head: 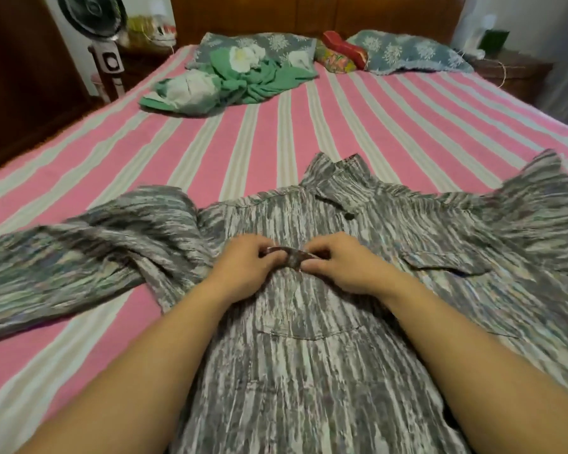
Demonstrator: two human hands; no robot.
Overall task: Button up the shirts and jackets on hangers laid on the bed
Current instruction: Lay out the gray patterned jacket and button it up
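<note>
The grey shirt (309, 339) lies flat on the striped bed (259, 142), collar away from me, sleeves spread to both sides. My left hand (246, 267) and my right hand (345, 265) meet at the chest, below a dark button (350, 216). Both pinch a small fold of the front edge (292, 257) between thumb and curled fingers. A green cloth (230, 80) lies far off, near the pillows (407, 50).

1. No text, label, brand, number or sign can be read anywhere in the head view.
</note>
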